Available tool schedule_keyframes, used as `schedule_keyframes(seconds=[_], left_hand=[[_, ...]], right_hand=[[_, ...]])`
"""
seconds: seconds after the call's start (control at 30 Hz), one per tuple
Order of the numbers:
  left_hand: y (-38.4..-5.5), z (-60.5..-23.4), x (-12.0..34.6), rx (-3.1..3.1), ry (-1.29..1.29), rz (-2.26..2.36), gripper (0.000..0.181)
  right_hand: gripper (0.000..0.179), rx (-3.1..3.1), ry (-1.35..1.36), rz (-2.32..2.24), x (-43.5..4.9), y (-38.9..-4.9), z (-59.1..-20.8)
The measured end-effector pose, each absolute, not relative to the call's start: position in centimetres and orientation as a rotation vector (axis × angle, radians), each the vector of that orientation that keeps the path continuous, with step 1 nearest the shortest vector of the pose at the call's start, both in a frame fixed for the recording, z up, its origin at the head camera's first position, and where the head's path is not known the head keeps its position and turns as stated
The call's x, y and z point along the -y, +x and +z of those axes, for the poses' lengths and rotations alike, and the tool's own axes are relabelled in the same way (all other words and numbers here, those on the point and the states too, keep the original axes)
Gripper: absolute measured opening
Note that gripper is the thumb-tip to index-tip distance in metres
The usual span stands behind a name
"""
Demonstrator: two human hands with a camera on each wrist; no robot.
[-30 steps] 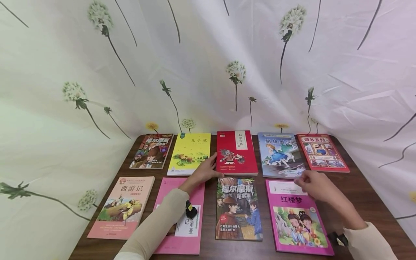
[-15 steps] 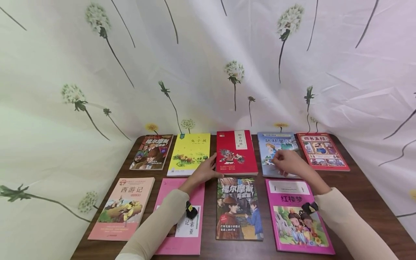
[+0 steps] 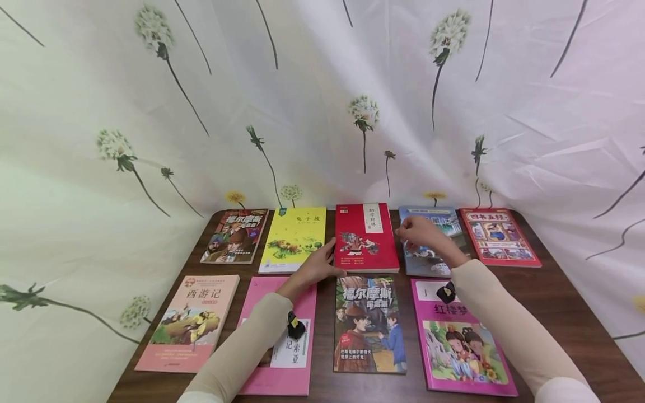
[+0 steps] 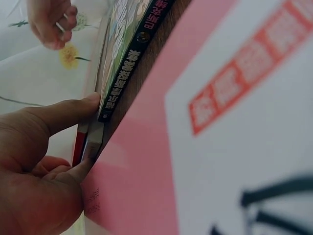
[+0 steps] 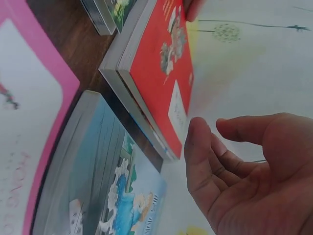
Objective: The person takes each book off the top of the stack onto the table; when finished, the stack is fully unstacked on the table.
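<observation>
A red book [image 3: 355,221] lies in the middle of the back row. My left hand [image 3: 314,268] rests at its lower left corner, fingers along the left side and thumb by the front edge. In the left wrist view the thumb tip also lies close to the spine end of the detective book [image 4: 128,63]. My right hand [image 3: 425,235] hovers over the blue book [image 3: 428,267], its loosely bent fingertips near the red book's right edge. Nothing is between thumb and forefinger of the right hand [image 5: 254,181]. The right wrist view shows the red book's page block in two layers.
On the dark wooden table [image 3: 564,313] lie a yellow book [image 3: 297,235], a brown book [image 3: 234,235] and a red-framed book [image 3: 499,238] in the back row. In front are a salmon book [image 3: 186,319] and two pink ones. A dandelion-print cloth [image 3: 312,84] hangs behind.
My right hand has moved left and away from me, from the gap above the front right pink book, across the blue book toward the red one. The left hand stays where it was.
</observation>
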State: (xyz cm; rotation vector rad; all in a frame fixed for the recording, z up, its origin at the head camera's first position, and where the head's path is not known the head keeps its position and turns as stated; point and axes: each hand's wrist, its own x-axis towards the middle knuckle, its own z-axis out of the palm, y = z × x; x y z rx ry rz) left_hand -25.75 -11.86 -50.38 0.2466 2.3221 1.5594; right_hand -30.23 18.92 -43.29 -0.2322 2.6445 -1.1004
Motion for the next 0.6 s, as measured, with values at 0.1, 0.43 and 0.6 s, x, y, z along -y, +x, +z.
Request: schedule_keyframes(seconds=[0.1,0.43,0.6], left_hand=[[-25.7,-50.3,11.8,-2.322,0.245,1.556,0.112],[-25.9,-50.3,11.7,-2.317,0.235,1.562,0.111],[-25.8,-50.3,11.7,-2.314,0.235,1.561,0.112]], right_hand=[[0.023,-2.643,-0.202,-1.078,-18.3,-31.4,-43.6],[0.037,-2.661,-0.098,-0.879,-15.9,-34.2,-44.9],[0.051,-2.639,-0.004,-0.89,-15.0,-34.0,-46.1]])
